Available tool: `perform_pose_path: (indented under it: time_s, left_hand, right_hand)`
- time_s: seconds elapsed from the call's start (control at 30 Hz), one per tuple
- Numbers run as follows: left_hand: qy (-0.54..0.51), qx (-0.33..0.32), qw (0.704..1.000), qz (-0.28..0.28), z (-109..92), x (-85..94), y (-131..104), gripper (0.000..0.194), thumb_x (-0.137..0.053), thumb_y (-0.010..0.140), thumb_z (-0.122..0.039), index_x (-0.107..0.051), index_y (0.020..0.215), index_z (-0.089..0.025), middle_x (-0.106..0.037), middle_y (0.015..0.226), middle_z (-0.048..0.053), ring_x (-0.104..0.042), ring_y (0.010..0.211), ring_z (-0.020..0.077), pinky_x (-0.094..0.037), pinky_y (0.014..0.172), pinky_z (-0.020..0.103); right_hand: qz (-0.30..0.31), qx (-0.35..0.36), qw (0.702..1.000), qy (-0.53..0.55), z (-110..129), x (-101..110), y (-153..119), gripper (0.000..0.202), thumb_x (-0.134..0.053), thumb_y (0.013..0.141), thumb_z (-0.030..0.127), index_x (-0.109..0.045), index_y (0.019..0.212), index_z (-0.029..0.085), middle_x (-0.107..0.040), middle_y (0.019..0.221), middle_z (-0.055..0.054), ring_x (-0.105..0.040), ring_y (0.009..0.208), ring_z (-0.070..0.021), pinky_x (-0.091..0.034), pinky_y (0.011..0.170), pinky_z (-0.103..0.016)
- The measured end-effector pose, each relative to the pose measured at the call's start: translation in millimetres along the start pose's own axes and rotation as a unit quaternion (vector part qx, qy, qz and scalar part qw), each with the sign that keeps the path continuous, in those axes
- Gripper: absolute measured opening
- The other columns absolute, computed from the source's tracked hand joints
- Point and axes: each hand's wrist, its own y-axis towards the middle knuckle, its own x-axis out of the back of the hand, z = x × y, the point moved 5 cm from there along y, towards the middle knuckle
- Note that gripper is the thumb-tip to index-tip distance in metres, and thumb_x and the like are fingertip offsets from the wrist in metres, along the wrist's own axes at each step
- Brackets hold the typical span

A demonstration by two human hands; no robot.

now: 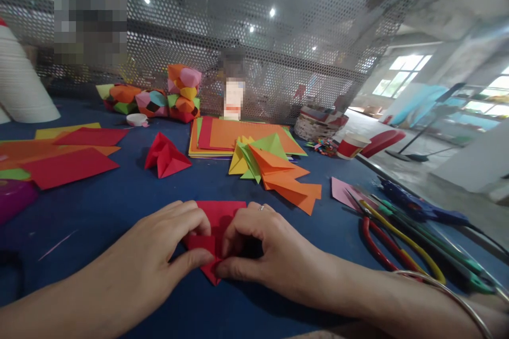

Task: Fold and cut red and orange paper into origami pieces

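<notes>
Between my two hands a partly folded sheet of red paper [222,211] lies on the blue table, its near end coming to a point. My left hand [178,238] grips its left side, the thumb pressing on a folded flap. On the right side, my right hand [254,238] pinches the paper near the point with thumb and fingers. Some of the fingertips are hidden behind the hands. Beyond them stands a folded red paper piece [165,156]. Folded orange pieces [284,169] lie with green and yellow ones further right.
Scissors [382,238], a glue gun [421,201] and pink paper [345,193] lie at the right. Red sheets [75,167] are at the left. A paper stack [222,135], paper cup [352,145], basket [320,122] and paper ornaments [185,92] stand before a perforated metal screen [270,63].
</notes>
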Motion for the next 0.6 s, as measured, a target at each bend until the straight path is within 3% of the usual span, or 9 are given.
perform_pose_path:
  time_s: [0.6]
  left_hand:
    - [0.01,-0.01,1.0,-0.016,-4.3,-0.4,1.2,0.014,-0.066,0.088,-0.028,-0.064,0.074,-0.024,-0.067,0.073,-0.001,-0.063,0.067,0.0192,-0.047,0.059,0.029]
  right_hand:
    - [0.0,0.008,1.0,-0.006,-0.5,-1.0,-0.3,0.025,-0.088,0.086,0.038,-0.072,0.078,0.02,-0.07,0.071,0.005,-0.06,0.068,-0.0109,-0.043,0.068,-0.024]
